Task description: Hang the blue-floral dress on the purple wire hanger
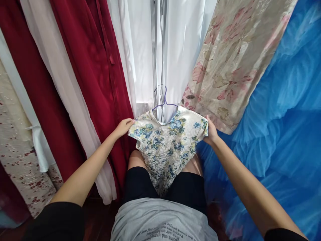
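Note:
A cream garment with blue and yellow flowers [167, 144] and short cap sleeves hangs in front of my thighs on a purple clothes hanger [165, 100]. My left hand [125, 127] pinches the sleeve edge on the left. On the other side my right hand [212, 130] grips the opposite sleeve, its fingers partly hidden behind the cloth. Between both hands the shoulders are spread wide. Lower down, the garment narrows and drops between my legs, where its hem is hidden.
Dark red fabric [87, 67] and a pale pink length [57, 73] hang at the left. White cloth [142, 60] hangs behind the hanger. To the right are a beige floral garment [230, 67] and blue ruffled tulle [276, 134]. Dark floor [96, 217] shows at lower left.

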